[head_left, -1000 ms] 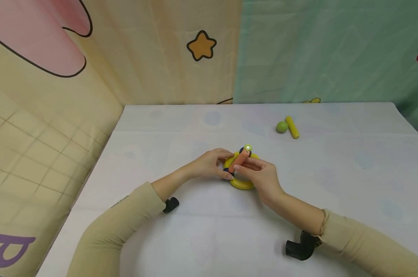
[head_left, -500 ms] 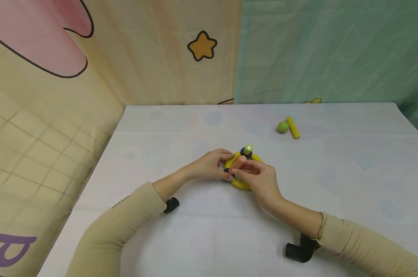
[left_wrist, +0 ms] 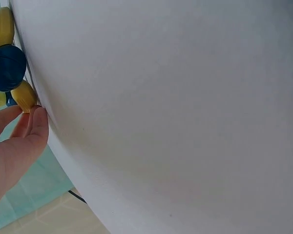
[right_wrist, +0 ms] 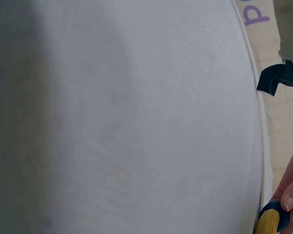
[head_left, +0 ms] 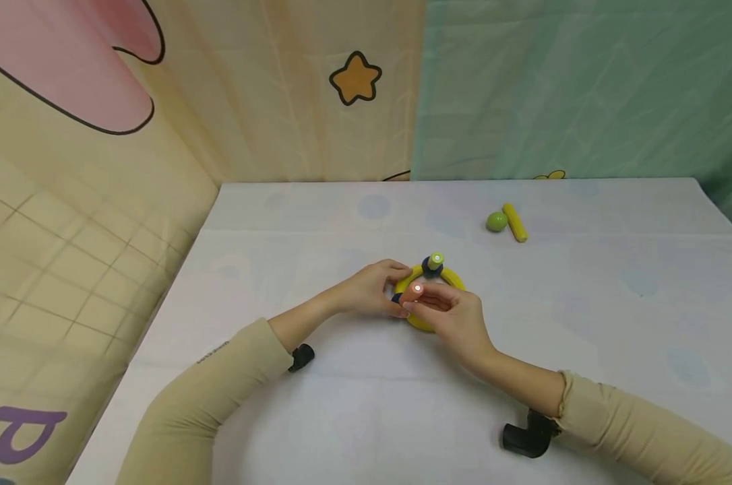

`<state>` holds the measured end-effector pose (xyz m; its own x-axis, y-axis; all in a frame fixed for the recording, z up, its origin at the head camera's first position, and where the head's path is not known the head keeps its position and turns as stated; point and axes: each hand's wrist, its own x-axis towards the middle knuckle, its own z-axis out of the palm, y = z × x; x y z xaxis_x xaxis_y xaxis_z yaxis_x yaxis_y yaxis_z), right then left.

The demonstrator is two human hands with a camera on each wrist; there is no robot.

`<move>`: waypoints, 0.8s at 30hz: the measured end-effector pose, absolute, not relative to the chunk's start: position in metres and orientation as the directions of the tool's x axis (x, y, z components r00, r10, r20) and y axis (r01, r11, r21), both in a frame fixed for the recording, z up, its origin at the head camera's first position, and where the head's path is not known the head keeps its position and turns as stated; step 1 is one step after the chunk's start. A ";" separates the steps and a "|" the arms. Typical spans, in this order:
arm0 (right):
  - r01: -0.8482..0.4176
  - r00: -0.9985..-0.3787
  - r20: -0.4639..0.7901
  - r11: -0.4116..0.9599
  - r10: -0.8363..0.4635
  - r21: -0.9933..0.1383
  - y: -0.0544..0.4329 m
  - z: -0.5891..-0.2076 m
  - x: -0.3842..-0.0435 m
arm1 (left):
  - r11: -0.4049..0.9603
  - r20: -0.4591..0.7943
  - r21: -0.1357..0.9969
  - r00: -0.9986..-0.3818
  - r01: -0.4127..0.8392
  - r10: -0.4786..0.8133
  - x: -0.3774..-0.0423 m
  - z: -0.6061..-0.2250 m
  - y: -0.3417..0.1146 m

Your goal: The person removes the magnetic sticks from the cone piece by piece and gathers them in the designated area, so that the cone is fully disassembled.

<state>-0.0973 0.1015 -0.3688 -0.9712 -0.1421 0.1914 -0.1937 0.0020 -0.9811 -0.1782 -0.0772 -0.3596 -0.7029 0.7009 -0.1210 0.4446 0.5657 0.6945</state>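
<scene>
A ring of curved yellow pieces (head_left: 453, 276) lies on the table, joined by dark blue balls. My left hand (head_left: 368, 291) grips its left side, fingers on a yellow piece and thumb by the near-left blue ball (head_left: 397, 298). In the left wrist view a blue ball (left_wrist: 10, 68) sits between yellow pieces above the fingertips. My right hand (head_left: 461, 322) pinches an orange stick (head_left: 411, 292), held nearly upright at the near-left ball; whether it is seated is hidden. From the far blue ball (head_left: 429, 269) a yellow-green stick (head_left: 435, 260) stands up.
Towards the back right, a green ball (head_left: 496, 221) lies beside a loose yellow stick (head_left: 515, 223) on the white tabletop (head_left: 317, 417). Black wrist cameras show under the left sleeve (head_left: 245, 357) and the right sleeve (head_left: 615, 411). Printed curtains hang behind.
The orange stick has tipped from a slant towards the far ball to nearly upright, its top moving left and nearer. My left hand keeps its hold on the ring.
</scene>
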 end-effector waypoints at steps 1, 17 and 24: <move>-0.202 -0.969 0.198 0.012 -0.147 -0.979 0.102 -0.369 -0.097 | 0.565 -0.123 0.697 -0.702 0.442 0.701 -0.178 -0.359 -0.077; -0.541 -0.825 0.528 0.008 -0.202 -0.841 0.112 -0.325 -0.104 | 0.547 -0.111 0.709 -0.695 0.446 0.711 -0.180 -0.358 -0.078; -0.518 -0.832 0.509 -0.019 -0.218 -0.855 0.123 -0.309 -0.106 | 0.582 -0.155 0.692 -0.699 0.428 0.698 -0.179 -0.358 -0.077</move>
